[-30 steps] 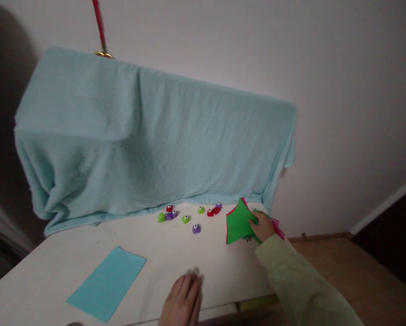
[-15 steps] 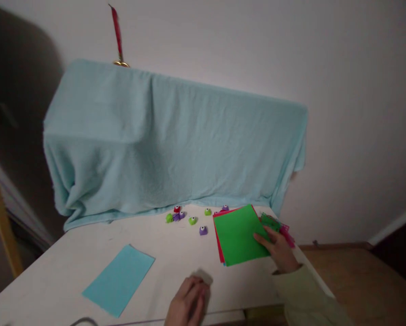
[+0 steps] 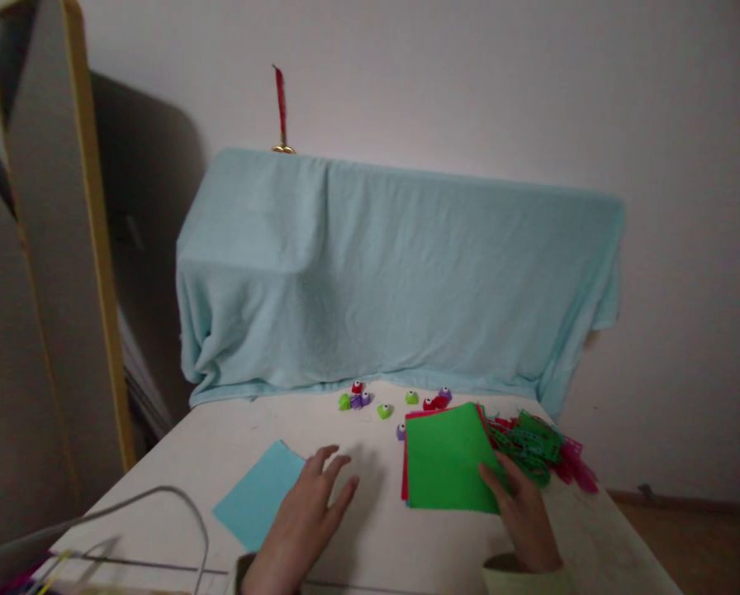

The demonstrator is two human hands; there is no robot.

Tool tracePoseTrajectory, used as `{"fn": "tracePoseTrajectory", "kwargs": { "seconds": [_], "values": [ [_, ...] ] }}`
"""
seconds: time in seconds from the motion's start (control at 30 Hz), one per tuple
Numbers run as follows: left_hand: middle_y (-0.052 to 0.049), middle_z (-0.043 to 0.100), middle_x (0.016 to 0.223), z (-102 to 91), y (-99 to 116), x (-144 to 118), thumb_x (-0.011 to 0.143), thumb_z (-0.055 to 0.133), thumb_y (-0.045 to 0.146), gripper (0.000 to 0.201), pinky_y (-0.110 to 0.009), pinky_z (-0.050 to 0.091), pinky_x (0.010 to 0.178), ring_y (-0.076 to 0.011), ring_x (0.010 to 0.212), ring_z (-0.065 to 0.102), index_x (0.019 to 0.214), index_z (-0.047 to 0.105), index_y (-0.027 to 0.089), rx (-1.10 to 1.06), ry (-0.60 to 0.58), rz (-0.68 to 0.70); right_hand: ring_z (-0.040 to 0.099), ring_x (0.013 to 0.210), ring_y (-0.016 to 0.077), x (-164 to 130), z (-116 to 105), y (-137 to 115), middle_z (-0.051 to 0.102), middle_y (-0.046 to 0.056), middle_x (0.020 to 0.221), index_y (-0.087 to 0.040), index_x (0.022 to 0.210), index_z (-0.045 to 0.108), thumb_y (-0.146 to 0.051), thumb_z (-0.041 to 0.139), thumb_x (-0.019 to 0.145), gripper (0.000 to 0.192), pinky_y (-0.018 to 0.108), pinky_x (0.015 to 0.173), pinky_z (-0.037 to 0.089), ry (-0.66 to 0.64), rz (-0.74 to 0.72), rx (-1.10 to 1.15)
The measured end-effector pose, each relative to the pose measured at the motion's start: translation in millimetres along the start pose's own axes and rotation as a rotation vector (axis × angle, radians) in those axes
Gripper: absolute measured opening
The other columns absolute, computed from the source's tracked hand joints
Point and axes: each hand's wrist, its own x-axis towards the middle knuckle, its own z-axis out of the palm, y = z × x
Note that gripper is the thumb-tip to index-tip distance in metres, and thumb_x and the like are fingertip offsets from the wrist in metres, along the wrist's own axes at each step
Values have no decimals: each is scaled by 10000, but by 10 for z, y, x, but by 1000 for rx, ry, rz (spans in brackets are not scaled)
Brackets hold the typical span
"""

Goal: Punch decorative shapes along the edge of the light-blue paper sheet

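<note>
Between thumb and fingers, my right hand [image 3: 524, 512] grips the right edge of a stack of coloured sheets. A green sheet [image 3: 448, 463] lies on top, and red edges [image 3: 405, 471] with a bit of blue peek out at its left side. My left hand [image 3: 311, 512] is open with fingers spread, holding nothing, over the right side of a light blue sheet [image 3: 262, 492] lying on the white table [image 3: 382, 537]. Part of the blue sheet is hidden by that hand.
Small paper shapes with eyes, such as a light green one [image 3: 384, 411], sit toward the back. At right lies a pile of green and pink plastic pieces [image 3: 534, 442]. A light blue cloth [image 3: 407, 281] drapes behind. A grey cable [image 3: 177, 492] curves at front left.
My left hand has moved left toward the light blue sheet, and its fingers have spread apart. My right hand still holds the stack. The view has shifted, showing more plastic pieces and the cable.
</note>
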Motion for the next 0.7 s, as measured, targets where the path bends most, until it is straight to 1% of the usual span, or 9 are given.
{"fn": "tracePoseTrajectory", "kwargs": {
  "seconds": [0.1,0.17,0.23,0.3,0.37,0.5,0.57,0.63,0.7],
  "values": [
    [-144,505,1281,219,197,517,895,472,476,454,-448,443,971,-271,1186,500,1255,527,204,40,37,71,609,1025,326,43,-221,48,678,114,1107,-184,1094,649,-573,569,732,538,414,894,470,158,7,-171],
    [-184,429,1363,515,296,835,804,541,604,662,-506,354,1027,-338,1283,386,1315,480,187,47,22,124,623,972,333,29,-324,69,687,124,1066,-181,1107,639,-586,525,751,551,415,842,481,211,21,-281],
    [-205,389,1395,842,342,1061,663,613,711,860,-588,235,1054,-417,1343,248,1332,473,189,78,-49,154,634,914,336,2,-393,73,697,131,1018,-183,1112,634,-594,491,764,557,411,781,490,240,42,-363],
    [-199,391,1396,1101,330,1178,631,639,710,865,-610,142,1068,-430,1360,186,1316,497,201,112,-88,155,633,897,336,-21,-433,68,696,144,1011,-180,1112,632,-595,478,771,559,408,759,488,269,40,-403],
    [-196,442,1347,1240,272,1206,686,636,648,724,-604,116,1072,-418,1339,233,1240,563,188,141,-76,116,626,905,334,-21,-437,56,690,155,1023,-169,1111,631,-584,474,778,555,408,765,482,282,11,-398],
    [-143,588,1107,1217,119,1122,862,514,321,261,-525,177,1088,-302,1169,458,1027,645,168,160,-10,75,615,937,328,115,-239,-8,680,164,1042,-136,1116,630,-533,472,792,537,416,806,469,270,-51,-338],
    [-128,599,1060,1144,54,1064,864,462,191,210,-490,202,1091,-265,1130,487,961,645,154,166,34,89,612,966,311,261,-3,-66,678,158,1054,-128,1113,629,-487,472,800,501,399,829,469,208,-111,-276],
    [-131,588,1107,1075,-4,1009,850,450,143,214,-484,200,1095,-261,1169,466,957,636,144,179,80,104,618,966,287,435,304,-134,684,132,1051,-142,1116,624,-427,470,805,449,384,846,470,100,-162,-240],
    [-136,569,1168,1024,-66,964,817,474,129,239,-493,182,1102,-270,1224,426,1004,622,137,197,115,100,617,979,276,607,630,-205,688,117,1050,-154,1101,631,-366,477,797,401,377,867,464,56,-201,-226]
  ]
}}
